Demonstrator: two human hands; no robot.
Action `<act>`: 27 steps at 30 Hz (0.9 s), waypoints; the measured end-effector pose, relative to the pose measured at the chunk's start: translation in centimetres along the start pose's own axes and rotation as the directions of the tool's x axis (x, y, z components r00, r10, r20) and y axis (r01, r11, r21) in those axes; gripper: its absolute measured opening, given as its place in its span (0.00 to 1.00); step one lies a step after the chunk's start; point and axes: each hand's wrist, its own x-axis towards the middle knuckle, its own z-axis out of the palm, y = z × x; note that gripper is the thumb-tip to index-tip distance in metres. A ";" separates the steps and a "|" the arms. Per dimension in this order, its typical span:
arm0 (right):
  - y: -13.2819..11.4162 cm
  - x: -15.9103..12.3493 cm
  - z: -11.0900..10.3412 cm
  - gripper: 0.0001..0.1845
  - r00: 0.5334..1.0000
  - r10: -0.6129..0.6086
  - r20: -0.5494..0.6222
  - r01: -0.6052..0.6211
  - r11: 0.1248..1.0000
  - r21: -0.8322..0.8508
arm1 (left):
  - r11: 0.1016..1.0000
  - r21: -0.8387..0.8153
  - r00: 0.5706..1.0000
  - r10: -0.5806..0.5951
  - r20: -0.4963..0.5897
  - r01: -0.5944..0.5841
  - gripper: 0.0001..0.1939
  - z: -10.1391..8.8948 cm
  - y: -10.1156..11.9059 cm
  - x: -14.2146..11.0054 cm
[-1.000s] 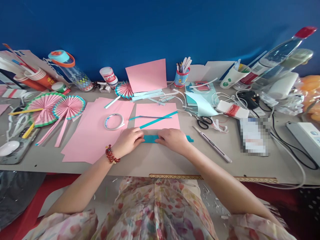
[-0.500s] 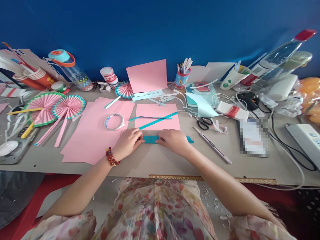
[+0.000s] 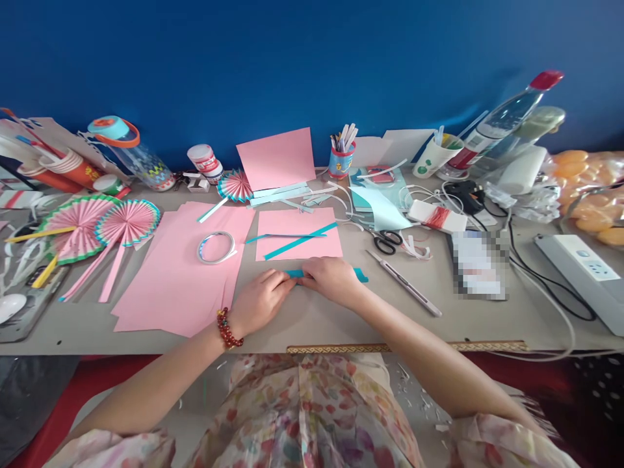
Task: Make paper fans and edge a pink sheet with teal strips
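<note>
My left hand (image 3: 260,299), with a red bead bracelet on the wrist, has its fingers pressed together on a teal paper strip (image 3: 361,275). My right hand (image 3: 329,281) is closed over the middle of the same strip and hides much of it. The fingertips of both hands meet at the strip, low over the table. Just beyond them lies a pink paper sheet (image 3: 297,219) with two thin teal strips (image 3: 287,246) across it. A roll of tape (image 3: 216,247) rests to the left on stacked pink sheets (image 3: 170,260).
A utility knife (image 3: 409,287) and black scissors (image 3: 387,242) lie to the right. Pleated pink paper fans (image 3: 127,222) are at the left. Along the blue wall stand a water bottle (image 3: 131,153), a pen holder (image 3: 342,159) and a paper cup (image 3: 431,159). A power strip (image 3: 580,273) sits far right.
My left hand has moved right along the teal strip, closing the gap to my right hand. Less of the strip shows between them. The whole view has shifted slightly.
</note>
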 end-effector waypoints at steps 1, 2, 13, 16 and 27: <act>0.3 -0.2 0.0 0.17 1.000 -0.019 -0.001 0.019 0.999 0.028 | 1.000 -0.001 1.000 0.005 0.006 -0.005 0.16 0.0 -0.1 -0.1; 0.8 -0.4 0.0 0.15 0.999 -0.038 -0.004 0.038 0.998 0.054 | 1.000 0.002 1.000 0.012 0.012 -0.012 0.17 0.1 -0.2 -0.2; 4.1 -2.2 0.9 0.14 0.989 -0.111 -0.101 0.107 0.993 -0.039 | 0.985 0.159 0.996 0.052 0.074 -0.063 0.19 0.7 -0.7 -0.3; 4.3 -2.0 1.1 0.13 0.986 -0.124 -0.115 0.122 0.992 -0.028 | 0.980 0.184 0.995 0.065 0.072 -0.077 0.19 0.8 -0.8 -0.3; 4.5 -1.9 1.1 0.13 0.983 -0.134 -0.124 0.133 0.991 -0.014 | 0.970 0.223 0.994 0.079 0.072 -0.093 0.19 0.7 -0.6 -0.2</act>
